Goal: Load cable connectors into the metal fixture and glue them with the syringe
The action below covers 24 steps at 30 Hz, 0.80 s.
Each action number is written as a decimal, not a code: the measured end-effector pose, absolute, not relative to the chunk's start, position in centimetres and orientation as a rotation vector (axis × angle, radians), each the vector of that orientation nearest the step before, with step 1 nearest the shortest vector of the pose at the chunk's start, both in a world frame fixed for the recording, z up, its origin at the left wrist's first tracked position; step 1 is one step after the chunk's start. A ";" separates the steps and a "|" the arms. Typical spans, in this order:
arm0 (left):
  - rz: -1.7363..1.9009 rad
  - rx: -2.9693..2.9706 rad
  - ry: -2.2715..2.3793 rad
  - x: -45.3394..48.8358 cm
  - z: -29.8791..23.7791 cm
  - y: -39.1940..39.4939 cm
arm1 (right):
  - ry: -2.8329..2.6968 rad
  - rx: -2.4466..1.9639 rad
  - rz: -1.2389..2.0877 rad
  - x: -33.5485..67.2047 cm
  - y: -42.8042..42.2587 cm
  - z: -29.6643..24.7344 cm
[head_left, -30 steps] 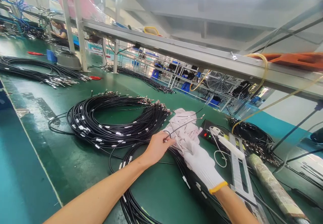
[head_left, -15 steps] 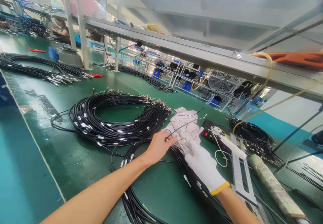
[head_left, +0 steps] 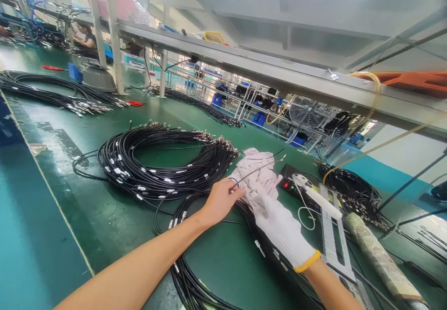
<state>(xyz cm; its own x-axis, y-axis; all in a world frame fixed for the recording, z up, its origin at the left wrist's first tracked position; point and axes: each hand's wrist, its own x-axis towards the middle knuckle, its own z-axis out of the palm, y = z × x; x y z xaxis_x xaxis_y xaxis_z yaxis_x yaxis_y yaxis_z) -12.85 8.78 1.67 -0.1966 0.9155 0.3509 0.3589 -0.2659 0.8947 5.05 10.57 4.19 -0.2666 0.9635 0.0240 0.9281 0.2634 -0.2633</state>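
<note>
My left hand, bare, pinches a thin black cable between thumb and fingers. The cable's free end with a small metal tip points up and to the right across a crumpled pale cloth. My right hand, in a white knitted glove with a yellow cuff, is closed on this cloth just right of the left hand; its fingertips are partly hidden in the folds. Beneath both hands runs a second bundle of black cables with white labels. A large labelled cable coil lies to the left, its metal ends bunched near the cloth.
Right of the cloth are a black box with red and green lights, a metal frame and a worn roller. More cable bundles lie at the far left. A metal shelf crosses above the green table.
The view has shifted very slightly. Both hands keep their places on the cable and cloth, with the cable tip moved only a little.
</note>
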 end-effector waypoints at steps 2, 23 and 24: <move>1.466 1.591 1.480 -12.8 1.6 8.7 | -2.357 -1.846 0.291 4.7 10.3 4.6; 1.476 1.615 1.466 -12.8 1.1 8.8 | -2.288 -1.921 0.310 4.2 9.8 4.8; 1.477 1.621 1.461 -12.8 1.0 8.8 | -2.252 -1.928 0.303 4.3 10.0 4.6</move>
